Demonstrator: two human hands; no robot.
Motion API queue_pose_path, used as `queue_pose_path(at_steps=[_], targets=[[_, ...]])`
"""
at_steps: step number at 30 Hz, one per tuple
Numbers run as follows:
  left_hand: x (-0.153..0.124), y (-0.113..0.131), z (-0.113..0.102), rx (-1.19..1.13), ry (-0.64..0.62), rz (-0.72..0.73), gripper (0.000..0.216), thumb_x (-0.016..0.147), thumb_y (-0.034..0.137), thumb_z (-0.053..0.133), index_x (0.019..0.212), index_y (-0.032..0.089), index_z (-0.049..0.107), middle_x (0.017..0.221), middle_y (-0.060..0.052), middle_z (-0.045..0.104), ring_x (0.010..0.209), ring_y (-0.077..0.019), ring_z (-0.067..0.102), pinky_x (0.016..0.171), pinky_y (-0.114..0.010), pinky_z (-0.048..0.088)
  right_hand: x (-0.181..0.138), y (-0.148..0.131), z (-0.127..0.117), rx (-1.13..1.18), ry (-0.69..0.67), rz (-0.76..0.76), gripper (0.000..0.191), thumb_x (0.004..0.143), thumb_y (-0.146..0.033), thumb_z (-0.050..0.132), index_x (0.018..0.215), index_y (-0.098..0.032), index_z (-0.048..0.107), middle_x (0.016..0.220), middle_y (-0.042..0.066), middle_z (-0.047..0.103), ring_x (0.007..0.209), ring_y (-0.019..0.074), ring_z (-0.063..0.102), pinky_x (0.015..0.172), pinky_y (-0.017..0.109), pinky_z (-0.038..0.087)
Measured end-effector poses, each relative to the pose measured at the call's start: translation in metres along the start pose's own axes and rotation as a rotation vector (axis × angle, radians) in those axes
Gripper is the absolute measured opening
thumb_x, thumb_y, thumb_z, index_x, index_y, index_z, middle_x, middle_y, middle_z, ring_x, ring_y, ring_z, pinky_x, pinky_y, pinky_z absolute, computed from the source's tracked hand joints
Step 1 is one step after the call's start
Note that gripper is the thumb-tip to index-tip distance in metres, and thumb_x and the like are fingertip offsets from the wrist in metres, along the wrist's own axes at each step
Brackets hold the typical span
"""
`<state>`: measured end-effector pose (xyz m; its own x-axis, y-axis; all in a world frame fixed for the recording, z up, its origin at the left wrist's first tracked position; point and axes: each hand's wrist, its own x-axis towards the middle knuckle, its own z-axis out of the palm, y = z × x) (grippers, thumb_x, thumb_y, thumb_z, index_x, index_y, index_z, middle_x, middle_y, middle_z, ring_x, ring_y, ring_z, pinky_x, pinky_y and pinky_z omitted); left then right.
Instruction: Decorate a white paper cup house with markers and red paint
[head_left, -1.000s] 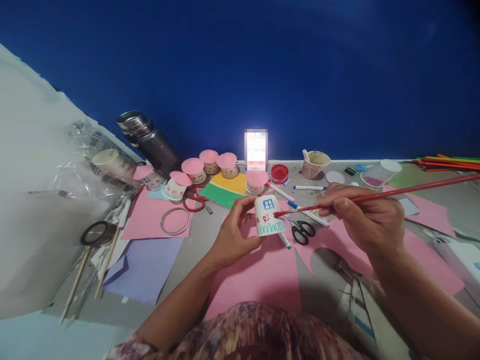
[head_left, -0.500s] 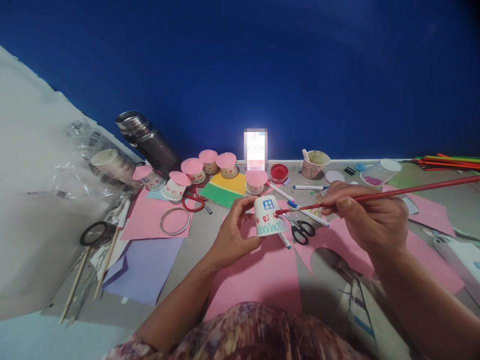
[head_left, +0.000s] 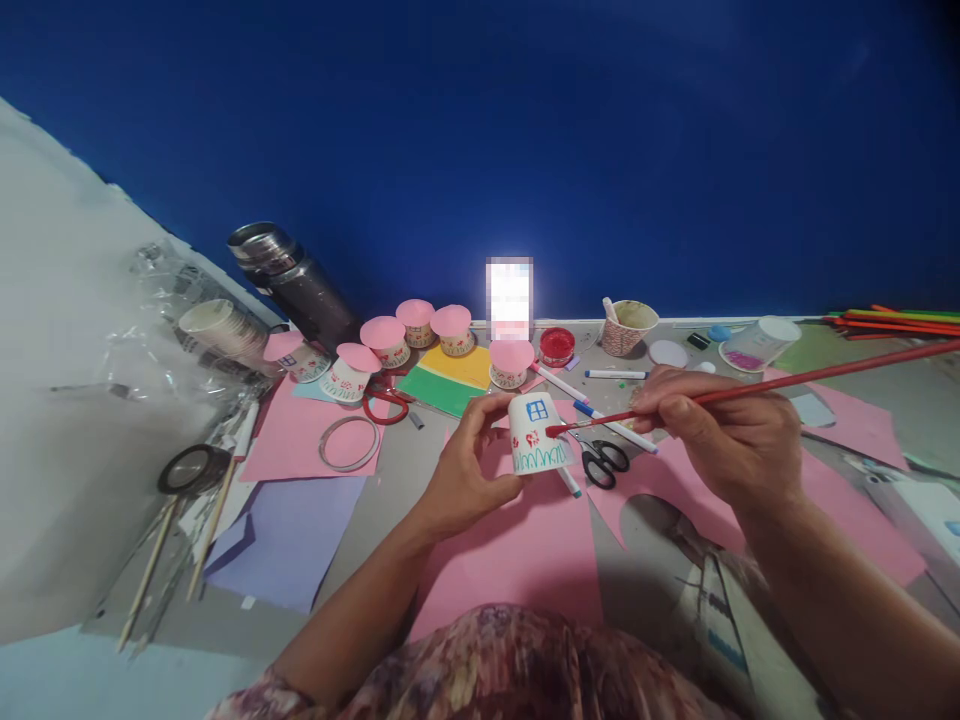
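Observation:
My left hand [head_left: 461, 470] grips an upturned white paper cup [head_left: 534, 433] drawn with a blue window, red flowers and green grass. My right hand [head_left: 720, 435] pinches a long red paintbrush [head_left: 787, 381]; its red-tipped bristles touch the cup's right side. Both hands hover over a pink paper sheet [head_left: 517, 545] on the table.
Black scissors [head_left: 604, 460] and markers [head_left: 616, 428] lie just right of the cup. Several pink-topped cups [head_left: 386, 340], a red paint pot [head_left: 558, 345], red scissors [head_left: 384, 400], a steel flask [head_left: 296, 280], tape rolls [head_left: 193, 468], coloured paper and pencils [head_left: 892, 322] crowd the table.
The brush tip has stayed at the cup's right side with small strokes; both hands and the cup shifted only slightly.

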<state>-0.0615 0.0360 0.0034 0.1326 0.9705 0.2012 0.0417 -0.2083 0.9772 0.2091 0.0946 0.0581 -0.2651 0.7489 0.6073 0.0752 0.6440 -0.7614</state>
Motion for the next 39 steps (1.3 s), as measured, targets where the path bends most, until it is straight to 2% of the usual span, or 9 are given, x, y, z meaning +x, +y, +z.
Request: queue_pose_path(at_steps=[5,13,19,26,39], targets=[[0.0002,-0.0004,-0.0005,-0.01,0.006,-0.006,0.072,0.078,0.018,0.087,0.143,0.03,0.058,0.148,-0.012,0.059,0.141,-0.0335,0.056,0.115,-0.046,0.05,0.0012,0.0011,-0.004,0.002,0.048,-0.022,0.02,0.105,-0.02,0.065,0.1,-0.026,0.083,0.074,0.0,0.074,0.073,0.019,0.068,0.071,0.037,0.054],[0.0008,0.002,0.0004,-0.022,0.006,-0.011,0.072,0.077,0.019,0.087,0.142,0.029,0.059,0.148,-0.012,0.059,0.142,-0.0334,0.056,0.114,-0.045,0.05,0.0004,-0.0012,-0.0004,0.024,-0.038,-0.007,0.021,0.106,-0.023,0.063,0.099,-0.027,0.083,0.076,0.001,0.076,0.073,0.0197,0.07,0.068,0.037,0.055],[0.0013,0.0007,-0.0002,-0.041,0.005,-0.014,0.07,0.078,0.017,0.087,0.141,0.029,0.058,0.147,-0.012,0.06,0.139,-0.0314,0.059,0.114,-0.044,0.05,0.0015,0.001,-0.0038,0.036,0.025,-0.031,0.02,0.105,-0.021,0.064,0.101,-0.026,0.083,0.074,0.001,0.074,0.075,0.0197,0.069,0.072,0.038,0.055],[0.0012,0.0012,0.0005,-0.044,0.008,-0.01,0.072,0.077,0.017,0.087,0.142,0.03,0.059,0.147,-0.011,0.06,0.14,-0.0325,0.058,0.113,-0.044,0.05,0.0022,-0.0012,0.0007,0.057,-0.048,-0.04,0.021,0.106,-0.021,0.062,0.101,-0.026,0.082,0.075,0.001,0.076,0.071,0.0181,0.069,0.068,0.035,0.055],[0.0012,0.0015,0.0011,-0.037,0.011,-0.024,0.071,0.077,0.018,0.088,0.141,0.029,0.06,0.145,-0.011,0.062,0.139,-0.0329,0.059,0.114,-0.045,0.05,0.0021,-0.0006,0.0018,0.053,-0.039,-0.027,0.02,0.106,-0.022,0.063,0.101,-0.027,0.082,0.075,0.0,0.075,0.072,0.018,0.069,0.069,0.035,0.055]])
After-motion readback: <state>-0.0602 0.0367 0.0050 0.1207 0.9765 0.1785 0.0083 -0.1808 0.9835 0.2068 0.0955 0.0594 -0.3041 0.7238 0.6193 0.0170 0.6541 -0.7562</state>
